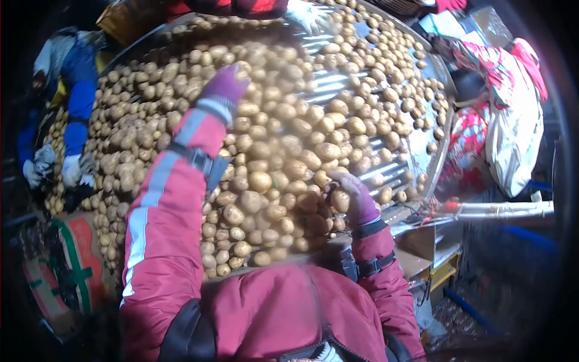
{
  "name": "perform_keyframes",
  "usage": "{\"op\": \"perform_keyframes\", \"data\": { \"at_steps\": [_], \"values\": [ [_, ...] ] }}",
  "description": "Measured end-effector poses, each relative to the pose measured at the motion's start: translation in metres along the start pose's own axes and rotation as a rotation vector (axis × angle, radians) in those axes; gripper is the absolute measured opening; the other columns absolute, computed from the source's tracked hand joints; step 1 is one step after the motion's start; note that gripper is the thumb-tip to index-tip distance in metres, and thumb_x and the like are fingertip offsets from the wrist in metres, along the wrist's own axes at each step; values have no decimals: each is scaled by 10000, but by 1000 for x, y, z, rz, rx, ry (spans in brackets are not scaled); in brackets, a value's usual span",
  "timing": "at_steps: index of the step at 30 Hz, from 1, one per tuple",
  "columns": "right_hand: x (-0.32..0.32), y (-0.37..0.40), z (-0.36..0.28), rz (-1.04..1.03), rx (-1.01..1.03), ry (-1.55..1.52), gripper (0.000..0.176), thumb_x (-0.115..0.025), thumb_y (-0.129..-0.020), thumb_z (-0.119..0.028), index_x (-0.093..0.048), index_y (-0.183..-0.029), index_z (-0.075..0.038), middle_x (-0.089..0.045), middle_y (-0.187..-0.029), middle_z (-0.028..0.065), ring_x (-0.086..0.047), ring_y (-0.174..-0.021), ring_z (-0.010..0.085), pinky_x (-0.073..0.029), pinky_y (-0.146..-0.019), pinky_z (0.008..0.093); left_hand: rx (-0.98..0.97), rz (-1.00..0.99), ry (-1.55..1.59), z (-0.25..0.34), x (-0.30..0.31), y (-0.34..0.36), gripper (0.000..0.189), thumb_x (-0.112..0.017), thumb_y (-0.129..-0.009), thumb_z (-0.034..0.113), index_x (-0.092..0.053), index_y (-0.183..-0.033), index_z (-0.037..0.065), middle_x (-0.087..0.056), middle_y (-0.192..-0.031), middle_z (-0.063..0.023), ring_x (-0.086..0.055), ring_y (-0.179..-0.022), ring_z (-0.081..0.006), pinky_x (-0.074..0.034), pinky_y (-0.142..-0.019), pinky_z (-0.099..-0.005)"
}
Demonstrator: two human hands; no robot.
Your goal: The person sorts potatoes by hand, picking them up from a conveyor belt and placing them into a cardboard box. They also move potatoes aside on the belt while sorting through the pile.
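Observation:
A wide heap of potatoes (259,181) spreads in front of me over a large table. My left hand (224,89), in a purple glove, reaches over the far left part of the heap. Its thumb stands apart from the fingers, no potato shows in it, and the fingertips are partly blurred. Close to my body on the right, my right hand (359,199), also gloved in purple, is closed around a potato (339,201). Its palm is hidden, and several more potatoes lie just beside it.
Metal bars (329,84) show between potatoes. A co-worker in blue sleeves (78,102) stands left; another's white glove (307,17) is at the far edge. A person in patterned clothing (476,145) is on the right. Red-and-green sacks (78,259) and a cardboard box (416,244) flank me.

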State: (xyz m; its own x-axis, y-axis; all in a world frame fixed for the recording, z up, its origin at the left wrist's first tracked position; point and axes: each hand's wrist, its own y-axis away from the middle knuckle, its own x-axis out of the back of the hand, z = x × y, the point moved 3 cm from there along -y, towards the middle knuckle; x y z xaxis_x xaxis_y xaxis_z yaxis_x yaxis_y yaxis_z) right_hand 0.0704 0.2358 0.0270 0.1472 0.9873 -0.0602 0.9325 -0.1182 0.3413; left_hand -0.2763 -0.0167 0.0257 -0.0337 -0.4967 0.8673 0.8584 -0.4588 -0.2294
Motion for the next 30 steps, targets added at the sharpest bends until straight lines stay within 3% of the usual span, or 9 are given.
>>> {"op": "perform_keyframes", "data": {
  "at_steps": [4, 8, 11, 12, 13, 15, 17, 23, 30],
  "values": [
    [-4, 33, 10, 23, -23, 52, 363, -508, -973, -210, -637, -1191, 51, -692, -921, 87, -663, -847, 161, -537, -792, 275, 125, -46, -358, 14, -33, -30, 514, -708, -791, 508, -605, -1073, 91, -647, -1098, -193, -657, -984, -385, -521, -862, -509],
    [-20, 53, 8, 4, 159, 241, 367, -499, -994, -209, -628, -1214, 55, -685, -897, 87, -653, -832, 161, -534, -780, 289, 210, -333, 140, 16, -40, -10, 556, -718, -781, 535, -620, -1105, 94, -690, -1062, -203, -668, -977, -378, -528, -862, -452],
    [-38, 57, 6, 18, 130, 3, 393, -500, -1007, -235, -607, -1254, 52, -675, -878, 95, -646, -822, 168, -535, -755, 304, 213, -488, 832, 56, -28, 44, 235, -613, -958, 248, -645, -1107, 69, -660, -1110, -124, -657, -928, -223, -546, -832, -342],
    [-41, 55, 7, -3, 25, -175, 409, -503, -1009, -247, -594, -1273, 52, -671, -883, 97, -645, -824, 172, -536, -747, 307, 568, -602, 1080, 78, -12, 69, 294, -582, -988, 239, -631, -1198, 40, -632, -1165, -99, -639, -956, -181, -548, -835, -304],
    [-44, 56, 3, -35, 12, -227, 444, -498, -1015, -284, -573, -1299, 50, -668, -911, 100, -646, -829, 178, -540, -742, 311, 330, -609, 1228, 111, 15, 89, 366, -534, -1013, 207, -569, -1332, 30, -618, -1236, -114, -645, -1014, -190, -556, -870, -306],
    [-48, 57, -4, -111, -51, -355, 513, -499, -1021, -362, -528, -1352, 29, -658, -1018, 115, -650, -845, 184, -548, -747, 313, 432, -623, 1523, 141, 25, 124, 442, -614, -977, 222, -538, -1369, 31, -637, -1234, -73, -643, -1011, -155, -541, -894, -308],
    [-50, 57, -8, -200, -291, -656, 564, -530, -1007, -423, -487, -1403, -24, -644, -1204, 146, -655, -870, 180, -555, -781, 297, 358, -663, 1488, 160, 30, 152, 512, -615, -973, 208, -467, -1422, 12, -594, -1307, -91, -610, -1112, -174, -512, -973, -313],
    [-47, 122, -39, -77, -236, -772, 461, -545, -1002, -442, -579, -1236, -47, -664, -1086, 98, -641, -794, 171, -548, -709, 278, 4, -804, 1134, 248, 27, 237, 702, -578, -946, 301, -324, -1529, 4, -436, -1498, -155, -358, -1427, -235, -283, -1175, -349],
    [23, 213, 44, 45, -113, -819, 427, -473, -1049, -402, -623, -1175, -22, -682, -1038, 72, -658, -873, 160, -538, -745, 291, -57, -954, 974, 324, 2, 294, 624, -537, -984, 246, -345, -1514, -21, -438, -1510, -159, -404, -1405, -244, -298, -1176, -372]
  ]
}}
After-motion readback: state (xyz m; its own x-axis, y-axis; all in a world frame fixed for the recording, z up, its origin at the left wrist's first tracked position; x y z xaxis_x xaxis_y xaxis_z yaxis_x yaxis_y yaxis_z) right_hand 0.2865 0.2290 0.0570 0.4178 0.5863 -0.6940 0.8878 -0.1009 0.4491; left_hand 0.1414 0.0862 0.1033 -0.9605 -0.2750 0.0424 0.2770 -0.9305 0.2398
